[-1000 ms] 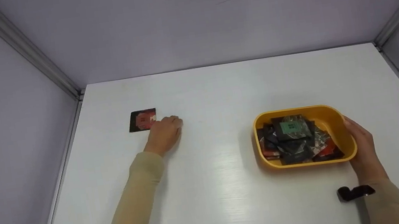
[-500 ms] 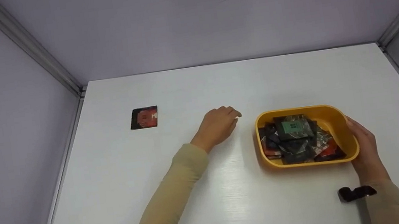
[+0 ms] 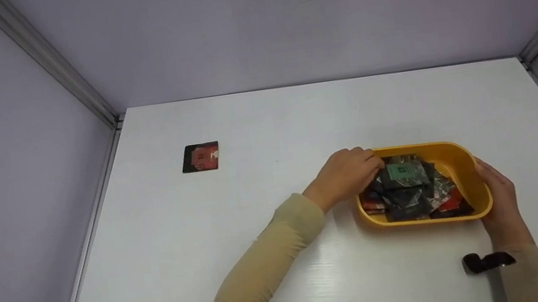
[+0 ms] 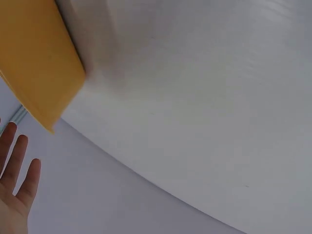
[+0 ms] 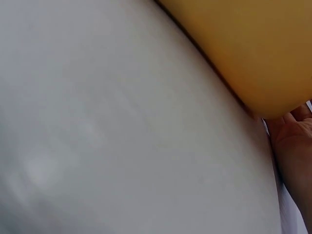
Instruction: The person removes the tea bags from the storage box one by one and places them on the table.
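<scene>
A yellow plastic basket point(image 3: 434, 221) on the right of the white table holds a pile of dark flat square packets, the topmost with a green label point(image 3: 401, 171). My left hand point(image 3: 347, 174) is at the basket's left end, its fingertips over the rim by the packets. In the left wrist view the left hand's fingers point(image 4: 18, 161) are spread and extended, with nothing seen between them. My right hand point(image 3: 501, 192) rests against the basket's right end; its fingers are partly hidden behind the wall. One red-and-black packet point(image 3: 201, 157) lies flat on the table, far left.
The white table point(image 3: 267, 135) meets a pale wall point(image 3: 251, 27) at the back. Side panels point(image 3: 7, 198) with metal corner frames stand left and right. A black strap end point(image 3: 487, 261) sticks out from the right wrist.
My left hand has moved right, from beside the red-and-black packet to the basket's left rim. That packet stays on the table. The right hand keeps its place at the basket.
</scene>
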The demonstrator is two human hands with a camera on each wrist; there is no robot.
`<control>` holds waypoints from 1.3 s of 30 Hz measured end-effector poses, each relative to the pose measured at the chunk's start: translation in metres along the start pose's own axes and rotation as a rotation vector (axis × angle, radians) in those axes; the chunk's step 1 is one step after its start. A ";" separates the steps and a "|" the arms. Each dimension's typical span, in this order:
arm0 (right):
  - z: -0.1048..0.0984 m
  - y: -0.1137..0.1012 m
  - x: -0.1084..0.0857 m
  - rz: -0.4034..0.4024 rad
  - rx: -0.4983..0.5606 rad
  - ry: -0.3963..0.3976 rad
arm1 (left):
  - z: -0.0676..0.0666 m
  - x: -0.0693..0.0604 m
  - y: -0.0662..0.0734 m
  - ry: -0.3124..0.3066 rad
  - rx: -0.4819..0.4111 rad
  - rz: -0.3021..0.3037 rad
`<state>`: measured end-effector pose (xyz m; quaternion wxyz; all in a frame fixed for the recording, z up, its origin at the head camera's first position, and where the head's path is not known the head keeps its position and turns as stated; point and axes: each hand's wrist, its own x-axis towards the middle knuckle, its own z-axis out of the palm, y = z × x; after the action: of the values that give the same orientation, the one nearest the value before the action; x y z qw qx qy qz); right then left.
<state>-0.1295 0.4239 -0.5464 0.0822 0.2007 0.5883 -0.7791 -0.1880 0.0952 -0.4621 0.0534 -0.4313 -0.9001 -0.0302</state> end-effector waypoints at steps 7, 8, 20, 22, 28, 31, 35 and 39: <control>-0.004 -0.001 -0.001 -0.017 0.047 -0.004 | -0.001 0.030 0.031 -0.097 -0.019 0.064; -0.003 -0.002 -0.001 -0.022 0.043 -0.002 | -0.001 0.035 0.035 -0.139 -0.030 0.051; 0.001 0.002 -0.001 -0.033 0.037 -0.016 | 0.012 0.054 0.066 -0.429 0.118 -0.103; 0.002 0.002 -0.001 -0.051 0.037 -0.022 | 0.012 0.053 0.067 -0.408 0.141 -0.079; 0.005 0.001 0.000 -0.068 0.028 -0.022 | 0.010 0.049 0.061 -0.333 0.153 -0.034; 0.004 0.001 -0.002 -0.045 0.033 -0.013 | 0.008 0.048 0.058 -0.259 0.156 -0.010; 0.003 0.001 -0.005 -0.027 0.041 -0.001 | 0.005 0.046 0.052 -0.133 0.225 0.089; 0.002 0.002 -0.009 -0.020 0.017 -0.003 | 0.002 0.042 0.043 0.038 0.345 0.231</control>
<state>-0.1211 0.4208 -0.5444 0.0735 0.1944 0.5835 -0.7851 -0.1805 0.1545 -0.4583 0.1464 -0.5153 -0.8355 0.1226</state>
